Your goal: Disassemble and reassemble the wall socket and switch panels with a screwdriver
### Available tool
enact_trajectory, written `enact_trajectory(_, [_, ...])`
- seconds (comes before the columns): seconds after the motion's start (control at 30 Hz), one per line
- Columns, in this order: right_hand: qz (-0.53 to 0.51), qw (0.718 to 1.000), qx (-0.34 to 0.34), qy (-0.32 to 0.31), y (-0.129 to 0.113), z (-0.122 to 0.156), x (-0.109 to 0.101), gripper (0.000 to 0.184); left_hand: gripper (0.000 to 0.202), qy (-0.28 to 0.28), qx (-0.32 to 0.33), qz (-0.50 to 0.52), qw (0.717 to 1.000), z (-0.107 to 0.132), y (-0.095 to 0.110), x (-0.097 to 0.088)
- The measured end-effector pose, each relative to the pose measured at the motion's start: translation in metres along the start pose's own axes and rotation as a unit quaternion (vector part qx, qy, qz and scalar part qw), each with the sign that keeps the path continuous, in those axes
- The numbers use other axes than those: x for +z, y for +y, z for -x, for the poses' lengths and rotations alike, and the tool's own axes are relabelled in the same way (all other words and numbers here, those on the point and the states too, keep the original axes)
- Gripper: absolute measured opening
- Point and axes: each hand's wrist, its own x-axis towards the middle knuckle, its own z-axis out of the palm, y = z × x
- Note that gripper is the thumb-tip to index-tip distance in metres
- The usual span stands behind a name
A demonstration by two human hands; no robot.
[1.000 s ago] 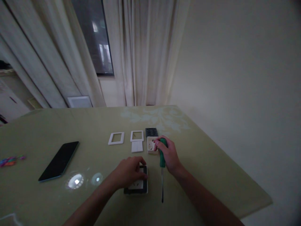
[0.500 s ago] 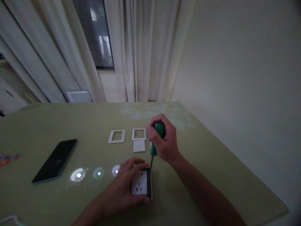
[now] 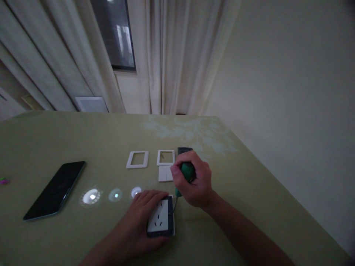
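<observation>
Wall socket (image 3: 159,220) sat low in the frame, a bit left of centre, face up on the greenish tablecloth (image 3: 97,142). We had our left hand (image 3: 138,218) around it from the left, fingers along its top edge and thumb by its bottom edge, so the grip was about as wide as the socket. Our right hand (image 3: 195,181), just right of centre, was wrapped tight around a green screwdriver (image 3: 188,171), its shaft slanting down to the dark strip on the socket's right side; we couldn't tell if the tip was in a screw. Near that hand we had a white two-panel piece (image 3: 165,174), a white frame (image 3: 165,164) touching its top edge, and a dark part (image 3: 184,150) half hidden behind our knuckles. Another white frame (image 3: 137,166) lay just left, and a black tablet (image 3: 57,190) sat lower left.
</observation>
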Motion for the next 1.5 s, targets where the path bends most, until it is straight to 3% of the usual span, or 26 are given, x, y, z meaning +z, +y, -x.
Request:
enact_trajectory(1.3, [0.001,0.999,-0.046,0.026,0.0014,-0.0007,0.0045,0.010,0.092,-0.017,-0.013,0.003,1.000,-0.0032,0.0086,-0.0053])
enact_trajectory(1.5, [0.043,0.998,-0.015,0.044,-0.0022,0.0007,0.0077,0.010,0.095,-0.010,-0.003,0.003,1.000,-0.0030,0.0059,-0.0033])
